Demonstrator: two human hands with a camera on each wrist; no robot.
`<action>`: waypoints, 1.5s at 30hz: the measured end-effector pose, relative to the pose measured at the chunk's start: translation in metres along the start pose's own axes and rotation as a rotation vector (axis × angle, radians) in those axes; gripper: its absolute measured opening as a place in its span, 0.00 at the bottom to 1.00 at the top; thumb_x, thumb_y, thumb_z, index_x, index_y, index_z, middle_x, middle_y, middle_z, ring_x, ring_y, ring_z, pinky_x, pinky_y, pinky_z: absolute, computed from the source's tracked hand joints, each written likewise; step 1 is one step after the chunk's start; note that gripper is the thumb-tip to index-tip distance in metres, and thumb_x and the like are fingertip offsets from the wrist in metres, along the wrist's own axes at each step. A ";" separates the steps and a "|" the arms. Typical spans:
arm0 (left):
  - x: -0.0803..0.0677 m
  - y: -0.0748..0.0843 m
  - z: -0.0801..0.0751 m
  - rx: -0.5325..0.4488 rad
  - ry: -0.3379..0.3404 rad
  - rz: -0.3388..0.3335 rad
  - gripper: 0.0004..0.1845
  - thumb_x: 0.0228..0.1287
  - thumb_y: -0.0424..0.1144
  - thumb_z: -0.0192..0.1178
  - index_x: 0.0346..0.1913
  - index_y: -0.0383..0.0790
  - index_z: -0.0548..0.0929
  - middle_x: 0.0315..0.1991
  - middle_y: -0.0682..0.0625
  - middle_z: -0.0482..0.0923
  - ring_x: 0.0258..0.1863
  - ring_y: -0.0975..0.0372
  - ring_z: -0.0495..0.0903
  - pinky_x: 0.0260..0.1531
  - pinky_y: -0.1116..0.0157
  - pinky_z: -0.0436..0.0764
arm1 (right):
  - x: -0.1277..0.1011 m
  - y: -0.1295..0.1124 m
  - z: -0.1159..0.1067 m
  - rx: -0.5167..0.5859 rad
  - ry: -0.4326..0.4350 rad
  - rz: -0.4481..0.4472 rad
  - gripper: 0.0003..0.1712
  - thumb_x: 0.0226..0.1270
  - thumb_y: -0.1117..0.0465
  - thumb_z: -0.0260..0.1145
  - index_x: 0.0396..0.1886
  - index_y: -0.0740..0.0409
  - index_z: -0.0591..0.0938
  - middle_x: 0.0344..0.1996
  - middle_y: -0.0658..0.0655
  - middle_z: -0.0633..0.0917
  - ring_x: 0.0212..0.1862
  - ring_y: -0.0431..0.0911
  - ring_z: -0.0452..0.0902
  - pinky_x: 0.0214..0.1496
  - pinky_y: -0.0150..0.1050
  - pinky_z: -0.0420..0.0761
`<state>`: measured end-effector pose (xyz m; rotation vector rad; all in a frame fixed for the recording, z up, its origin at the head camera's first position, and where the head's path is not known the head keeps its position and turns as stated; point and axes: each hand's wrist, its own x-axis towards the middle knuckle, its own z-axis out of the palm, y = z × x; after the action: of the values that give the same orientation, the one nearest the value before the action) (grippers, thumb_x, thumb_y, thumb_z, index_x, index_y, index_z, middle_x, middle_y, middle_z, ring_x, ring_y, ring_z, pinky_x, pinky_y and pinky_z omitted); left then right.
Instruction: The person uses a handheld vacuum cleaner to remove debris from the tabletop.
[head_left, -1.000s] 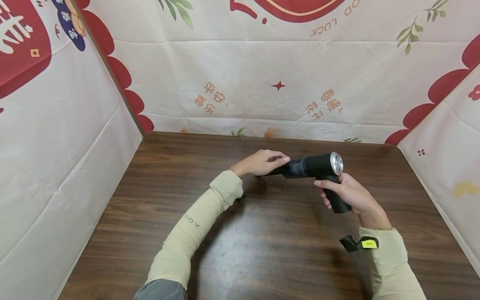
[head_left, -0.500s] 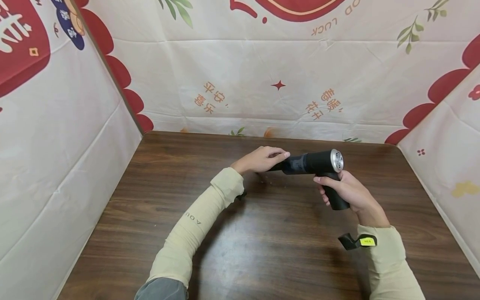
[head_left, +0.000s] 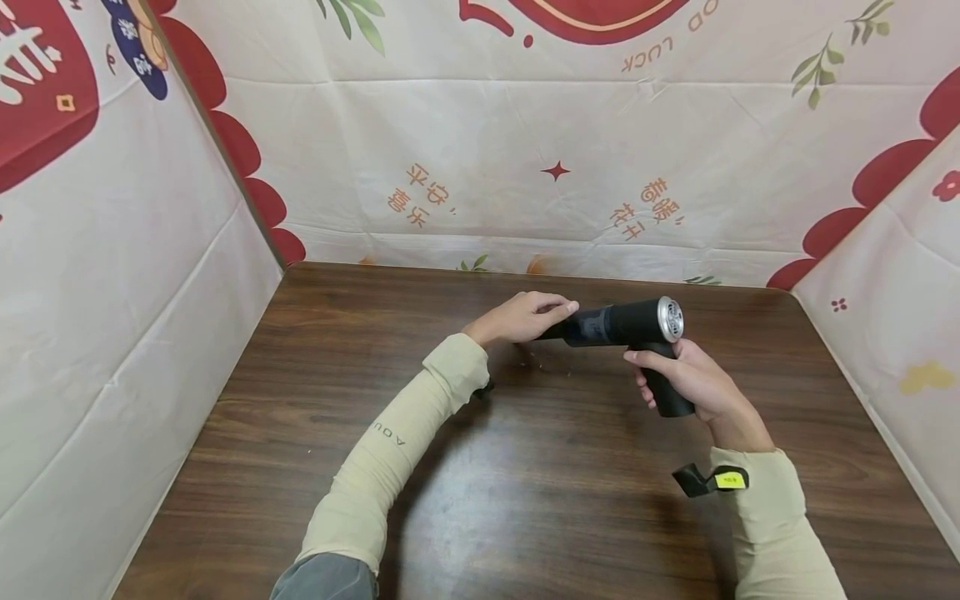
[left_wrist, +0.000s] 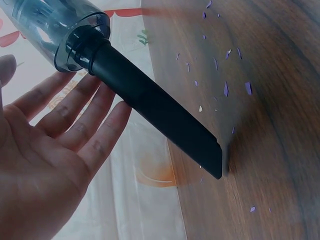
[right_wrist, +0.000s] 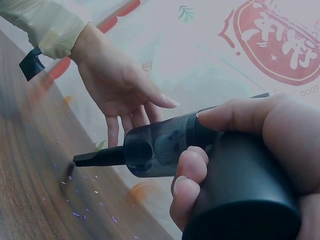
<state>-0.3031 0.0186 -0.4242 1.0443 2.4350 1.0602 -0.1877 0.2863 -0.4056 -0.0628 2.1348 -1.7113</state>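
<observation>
A black handheld vacuum with a silver rear cap is held level above the brown wooden table. My right hand grips its handle; in the right wrist view my fingers curl round the grip below the smoky dust cup. The vacuum's flat black nozzle slopes down, its tip just over the tabletop among several small purple scraps. My left hand hovers open beside the nozzle, with straight fingers alongside it and not wrapped round it.
Cream cloth walls with red prints close in the table on the back, left and right. A black wrist strap with a yellow tag sits on my right sleeve. More purple scraps lie near the nozzle tip.
The vacuum and both hands have drifted slightly away from me and a little left. The grip on the handle is the same, and the left hand stays open by the nozzle.
</observation>
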 end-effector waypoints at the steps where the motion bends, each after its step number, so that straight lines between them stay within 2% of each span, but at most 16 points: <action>1: 0.000 0.000 0.000 0.001 0.002 0.000 0.30 0.77 0.62 0.39 0.68 0.49 0.75 0.63 0.53 0.77 0.60 0.64 0.77 0.61 0.62 0.75 | 0.000 0.000 0.000 0.001 0.003 0.002 0.16 0.73 0.54 0.63 0.43 0.63 0.74 0.22 0.51 0.78 0.23 0.43 0.77 0.27 0.44 0.84; 15: -0.002 -0.003 0.000 0.001 0.010 -0.014 0.30 0.78 0.62 0.38 0.69 0.49 0.75 0.66 0.53 0.74 0.65 0.62 0.73 0.64 0.61 0.72 | 0.002 0.001 0.001 0.032 -0.017 0.005 0.13 0.74 0.54 0.62 0.43 0.61 0.75 0.22 0.51 0.78 0.22 0.43 0.77 0.27 0.42 0.84; 32: -0.016 -0.005 -0.007 -0.003 0.003 0.015 0.28 0.79 0.60 0.39 0.66 0.48 0.77 0.63 0.53 0.77 0.60 0.64 0.77 0.60 0.62 0.75 | 0.006 0.005 0.004 0.094 -0.072 0.006 0.11 0.75 0.55 0.61 0.42 0.60 0.76 0.22 0.51 0.78 0.22 0.42 0.77 0.25 0.38 0.83; 45: -0.021 -0.008 -0.010 -0.005 0.012 -0.006 0.28 0.79 0.59 0.39 0.66 0.47 0.78 0.66 0.52 0.74 0.64 0.62 0.74 0.63 0.61 0.73 | 0.011 0.005 0.011 0.084 -0.075 0.010 0.14 0.74 0.55 0.62 0.45 0.61 0.73 0.22 0.51 0.78 0.22 0.42 0.77 0.26 0.38 0.83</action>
<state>-0.2973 -0.0055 -0.4238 1.0313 2.4424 1.0734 -0.1935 0.2739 -0.4150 -0.0914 2.0038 -1.7632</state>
